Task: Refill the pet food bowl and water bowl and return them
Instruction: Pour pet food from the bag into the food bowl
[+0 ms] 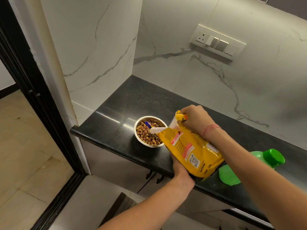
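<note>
a yellow pet food bag (187, 146) is held tilted over a steel food bowl (150, 131), its torn mouth resting at the bowl's right rim. the bowl stands on the black surface (126, 103), near the left front corner, and is already filled with brown kibble (146, 133) close to the rim. the right hand (194, 118) is closed around the bag's folded top corner; the left hand (179, 165) is placed under the bag's lower end, where it appears to be gripped, though the fingers are hidden behind the bag.

the pouring step is judged to be nearly finished. overfilling is the main risk: if the bag is tipped further, kibble could be spilled over the rim onto the surface or off the near edge to the floor. the bowl could also be nudged toward that edge by the bag's mouth. a green bottle (265, 159) stands just behind the bag's lower end, with a green lid-like piece (228, 175) in front of it, and either could be knocked when the bag is swung back or set down. no water bowl can be seen here.
</note>
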